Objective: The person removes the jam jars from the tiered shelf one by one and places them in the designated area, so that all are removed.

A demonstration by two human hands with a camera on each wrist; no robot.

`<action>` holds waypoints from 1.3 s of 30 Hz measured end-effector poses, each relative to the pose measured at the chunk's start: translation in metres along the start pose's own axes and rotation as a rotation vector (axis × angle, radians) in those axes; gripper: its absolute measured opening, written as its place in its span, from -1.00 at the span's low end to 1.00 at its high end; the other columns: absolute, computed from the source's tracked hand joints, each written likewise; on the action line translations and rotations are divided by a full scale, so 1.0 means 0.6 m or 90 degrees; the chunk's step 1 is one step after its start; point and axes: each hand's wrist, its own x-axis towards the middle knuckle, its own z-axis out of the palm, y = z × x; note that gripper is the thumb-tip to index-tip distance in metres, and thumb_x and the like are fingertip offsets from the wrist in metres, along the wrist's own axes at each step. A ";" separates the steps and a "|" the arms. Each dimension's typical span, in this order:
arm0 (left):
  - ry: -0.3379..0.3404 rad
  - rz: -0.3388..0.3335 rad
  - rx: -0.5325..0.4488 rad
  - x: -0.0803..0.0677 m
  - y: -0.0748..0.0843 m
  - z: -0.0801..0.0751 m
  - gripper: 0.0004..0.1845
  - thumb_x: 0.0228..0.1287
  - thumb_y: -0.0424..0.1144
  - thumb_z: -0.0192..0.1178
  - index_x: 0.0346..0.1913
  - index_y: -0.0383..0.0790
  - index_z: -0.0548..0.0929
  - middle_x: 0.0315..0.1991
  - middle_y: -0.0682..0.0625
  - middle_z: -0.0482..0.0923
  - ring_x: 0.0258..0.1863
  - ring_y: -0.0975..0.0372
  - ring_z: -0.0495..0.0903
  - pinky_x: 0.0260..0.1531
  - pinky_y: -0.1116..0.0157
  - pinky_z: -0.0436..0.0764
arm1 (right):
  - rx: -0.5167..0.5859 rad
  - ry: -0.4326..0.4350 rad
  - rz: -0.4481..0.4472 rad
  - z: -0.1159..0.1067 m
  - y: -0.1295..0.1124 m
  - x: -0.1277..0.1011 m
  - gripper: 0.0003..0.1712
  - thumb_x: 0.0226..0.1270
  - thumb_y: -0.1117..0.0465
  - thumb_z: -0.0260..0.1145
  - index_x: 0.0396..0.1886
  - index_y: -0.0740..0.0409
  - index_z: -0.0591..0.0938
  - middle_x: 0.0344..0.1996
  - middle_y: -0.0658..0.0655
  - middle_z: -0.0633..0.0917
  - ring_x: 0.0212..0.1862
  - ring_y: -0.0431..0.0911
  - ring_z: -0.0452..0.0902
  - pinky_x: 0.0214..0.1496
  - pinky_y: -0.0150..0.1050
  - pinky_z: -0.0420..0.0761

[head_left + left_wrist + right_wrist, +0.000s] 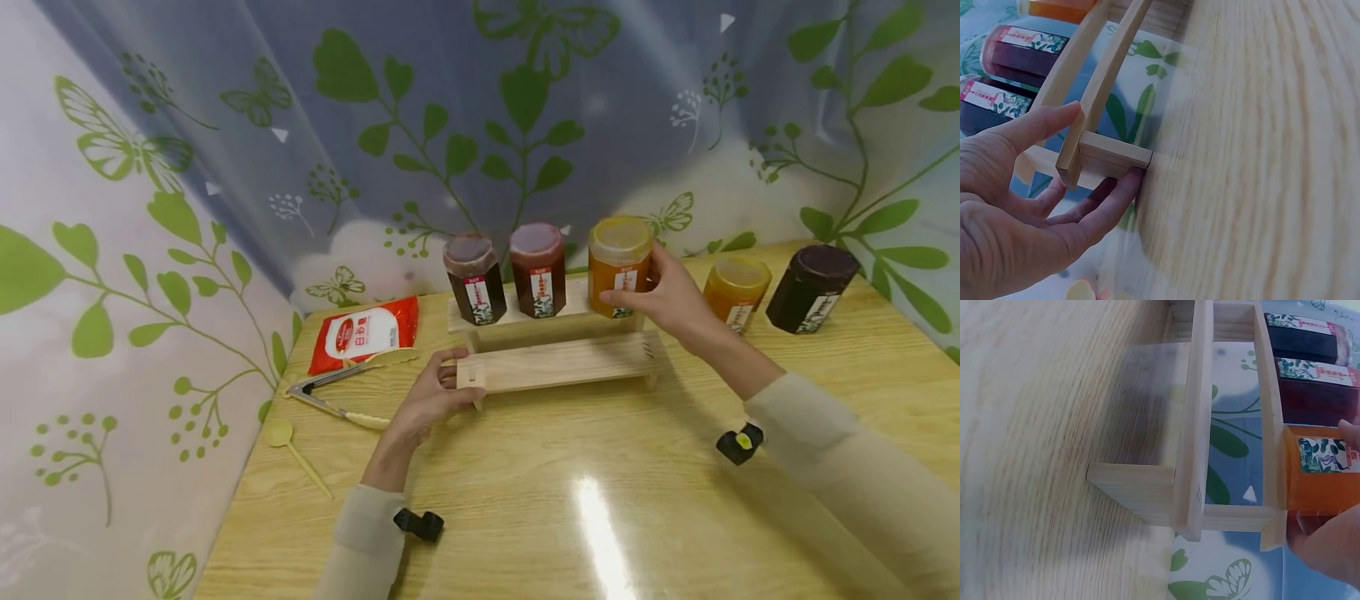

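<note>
My right hand (671, 300) wraps the orange jar (618, 265) round its smooth, heavy-looking glass sides on the rack's (558, 371) upper step, while my left hand (431, 402) pinches the rack's left end.

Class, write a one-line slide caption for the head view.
Right hand holds an orange jar on the rack; left hand steadies the rack's end.

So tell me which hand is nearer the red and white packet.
Left. The left hand holds the wooden rack's left end, close to the packet; the right hand grips the orange jar across the rack.
</note>
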 end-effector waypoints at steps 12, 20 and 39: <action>0.006 -0.014 0.006 -0.005 0.003 -0.002 -0.21 0.22 -0.43 0.47 0.45 -0.08 0.35 0.21 -0.22 0.41 -0.02 0.10 0.46 -0.09 0.21 0.63 | -0.044 0.010 0.035 -0.023 -0.008 -0.035 -0.04 0.28 0.07 0.58 0.59 -0.02 0.29 0.32 0.18 0.53 0.17 -0.04 0.52 0.00 -0.36 0.58; 0.007 -0.014 0.007 -0.005 0.000 -0.001 -0.22 0.22 -0.43 0.46 0.45 -0.09 0.35 0.20 -0.22 0.39 -0.03 0.11 0.44 -0.12 0.24 0.63 | -0.043 0.012 0.030 -0.049 0.003 -0.062 -0.04 0.29 0.10 0.57 0.59 0.03 0.28 0.31 0.15 0.51 0.13 -0.16 0.52 -0.04 -0.41 0.61; 0.005 -0.008 -0.003 -0.003 0.001 0.004 -0.22 0.21 -0.47 0.46 0.45 -0.11 0.35 0.18 -0.24 0.43 -0.04 0.10 0.51 -0.15 0.26 0.66 | 0.001 0.089 0.030 -0.119 0.063 -0.145 -0.15 0.30 0.32 0.53 0.48 -0.19 0.36 0.12 -0.31 0.52 0.05 -0.41 0.53 -0.07 -0.51 0.61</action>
